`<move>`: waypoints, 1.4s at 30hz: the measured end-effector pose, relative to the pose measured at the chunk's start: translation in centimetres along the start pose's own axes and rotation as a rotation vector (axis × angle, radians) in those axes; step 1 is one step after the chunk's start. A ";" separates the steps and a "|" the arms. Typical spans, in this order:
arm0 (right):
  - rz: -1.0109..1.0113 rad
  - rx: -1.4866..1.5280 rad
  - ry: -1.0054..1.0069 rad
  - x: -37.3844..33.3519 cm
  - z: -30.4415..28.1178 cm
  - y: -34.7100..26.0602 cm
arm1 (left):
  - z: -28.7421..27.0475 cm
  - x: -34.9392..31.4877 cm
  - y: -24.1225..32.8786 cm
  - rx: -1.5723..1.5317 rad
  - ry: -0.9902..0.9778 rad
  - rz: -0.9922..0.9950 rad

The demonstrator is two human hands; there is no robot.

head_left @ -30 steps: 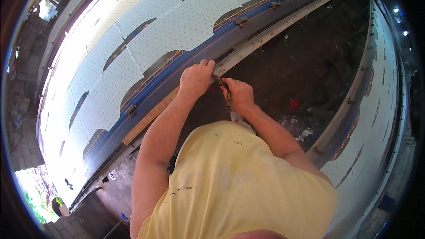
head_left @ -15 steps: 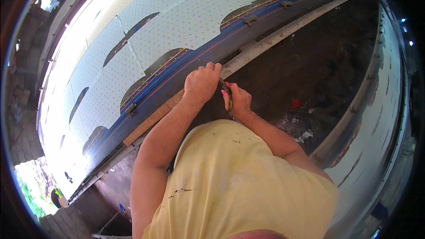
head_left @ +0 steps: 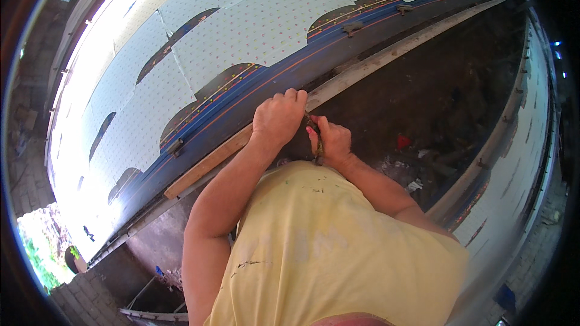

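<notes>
A long printing-type table (head_left: pixel 241 93) runs diagonally, covered in white cloth with small coloured dots. At its near edge my left hand (head_left: pixel 278 115) is closed, knuckles up, above a wooden rail (head_left: pixel 356 78); what its fingers hold is hidden. Just right of it and lower, my right hand (head_left: pixel 332 142) is closed around a narrow, dark, stained stick-like tool (head_left: pixel 319 145). The tool's upper end reaches toward the left hand's fingers, and its lower end points toward my yellow shirt. I cannot tell its exact kind.
Small metal clamps (head_left: pixel 352 28) sit along the table's blue edge strip. A second long table (head_left: pixel 513 163) curves along the right side. On the dark floor lie a red scrap (head_left: pixel 403 141) and pale crumpled litter (head_left: pixel 414 185). A loose wooden batten (head_left: pixel 208 166) lies along the near edge.
Both hands appear slightly farther right and lower in the picture, as the view has shifted a little. The right hand keeps its hold on the stick-like tool.
</notes>
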State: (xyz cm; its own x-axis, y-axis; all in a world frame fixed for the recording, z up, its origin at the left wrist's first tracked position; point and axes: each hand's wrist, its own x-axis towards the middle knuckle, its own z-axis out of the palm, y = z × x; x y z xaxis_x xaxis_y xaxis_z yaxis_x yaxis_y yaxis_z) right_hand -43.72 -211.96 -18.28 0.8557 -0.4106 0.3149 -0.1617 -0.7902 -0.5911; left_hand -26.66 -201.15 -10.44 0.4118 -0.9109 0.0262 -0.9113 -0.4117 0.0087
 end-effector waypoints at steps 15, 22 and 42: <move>0.095 0.154 0.005 -0.5 0.7 0.1 | -0.2 0.0 0.1 0.017 0.042 0.007; 0.176 0.453 0.005 -0.7 1.2 0.5 | 0.2 -0.2 0.0 -0.011 0.067 0.016; 0.062 0.266 0.035 -0.8 1.6 1.2 | -1.5 -0.4 -1.8 -0.419 0.191 0.106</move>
State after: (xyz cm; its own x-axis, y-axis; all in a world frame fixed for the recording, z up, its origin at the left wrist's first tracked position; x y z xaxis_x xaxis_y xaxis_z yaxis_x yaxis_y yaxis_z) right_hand -43.84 -211.81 -20.41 0.8298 -0.4741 0.2946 -0.0750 -0.6177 -0.7828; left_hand -25.23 -199.98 -8.95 0.3445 -0.9098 0.2314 -0.8870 -0.2347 0.3977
